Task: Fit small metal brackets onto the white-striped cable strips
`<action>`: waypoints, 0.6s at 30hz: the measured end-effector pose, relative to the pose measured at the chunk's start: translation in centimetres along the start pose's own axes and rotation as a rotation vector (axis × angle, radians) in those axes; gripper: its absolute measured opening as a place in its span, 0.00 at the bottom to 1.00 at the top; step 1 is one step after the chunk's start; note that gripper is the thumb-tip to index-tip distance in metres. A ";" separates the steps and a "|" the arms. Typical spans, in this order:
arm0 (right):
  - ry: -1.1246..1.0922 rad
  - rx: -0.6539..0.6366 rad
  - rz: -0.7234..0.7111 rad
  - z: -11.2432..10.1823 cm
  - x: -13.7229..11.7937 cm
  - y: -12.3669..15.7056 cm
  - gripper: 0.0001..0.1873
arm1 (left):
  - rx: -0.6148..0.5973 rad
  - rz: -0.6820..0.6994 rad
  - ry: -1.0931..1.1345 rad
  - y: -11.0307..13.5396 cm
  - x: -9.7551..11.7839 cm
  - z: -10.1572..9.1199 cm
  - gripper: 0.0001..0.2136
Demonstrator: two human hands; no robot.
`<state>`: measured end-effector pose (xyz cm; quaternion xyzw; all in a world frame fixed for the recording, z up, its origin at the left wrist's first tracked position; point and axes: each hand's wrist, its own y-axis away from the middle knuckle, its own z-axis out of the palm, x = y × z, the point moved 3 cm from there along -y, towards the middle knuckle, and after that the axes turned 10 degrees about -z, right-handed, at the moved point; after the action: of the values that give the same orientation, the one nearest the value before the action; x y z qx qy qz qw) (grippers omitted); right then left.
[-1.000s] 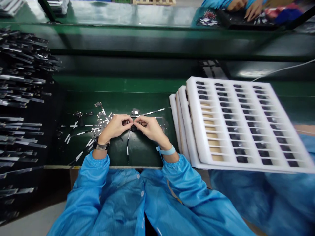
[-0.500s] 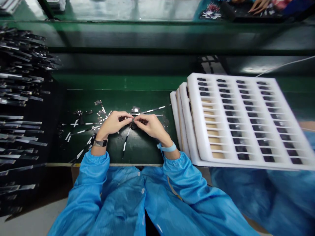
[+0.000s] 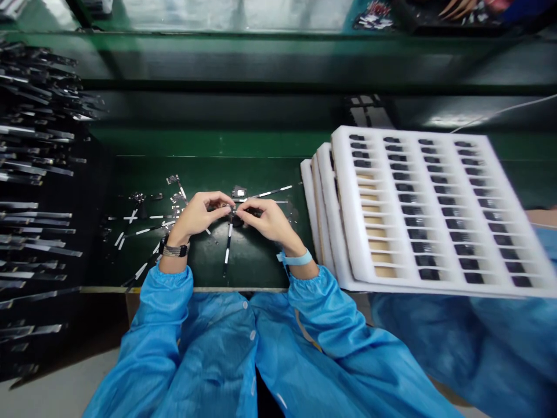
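My left hand (image 3: 198, 216) and my right hand (image 3: 267, 220) meet fingertip to fingertip low over the green bench. Both are closed in a pinch at the upper end of a thin black-and-white flex cable (image 3: 227, 249), whose strip hangs toward me. A small dark part (image 3: 237, 222) shows under my right fingers; its details are hidden. Just beyond my fingertips lies a small black module with a white patch (image 3: 239, 191). Another flex cable (image 3: 272, 191) stretches to the right behind my right hand.
Loose flex cables (image 3: 150, 218) lie scattered left of my hands. Many more strips (image 3: 39, 217) stick out from a dark rack at far left. White foam trays (image 3: 365, 255) are stacked at right, the top one holding rows of black parts. Across the bench is another person's hand (image 3: 456, 8).
The flex cable's hanging strip has swung right and now points more nearly straight toward me. My hands keep their pinch, almost in place. The whole view has shifted slightly.
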<state>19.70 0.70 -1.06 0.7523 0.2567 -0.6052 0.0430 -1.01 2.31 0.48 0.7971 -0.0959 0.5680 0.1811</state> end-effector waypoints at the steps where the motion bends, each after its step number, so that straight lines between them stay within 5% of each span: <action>1: -0.024 -0.004 0.019 0.1 0.1 0.0 0.14 | 0.002 0.006 0.001 0.0 0.1 0.0 0.11; 18: -0.052 -0.047 0.071 0.3 0.4 0.1 0.16 | 0.002 -0.028 -0.026 0.0 0.0 0.2 0.10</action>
<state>19.53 0.68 -1.50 0.7438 0.2426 -0.6164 0.0887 -0.78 2.21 0.45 0.8057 -0.0864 0.5552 0.1871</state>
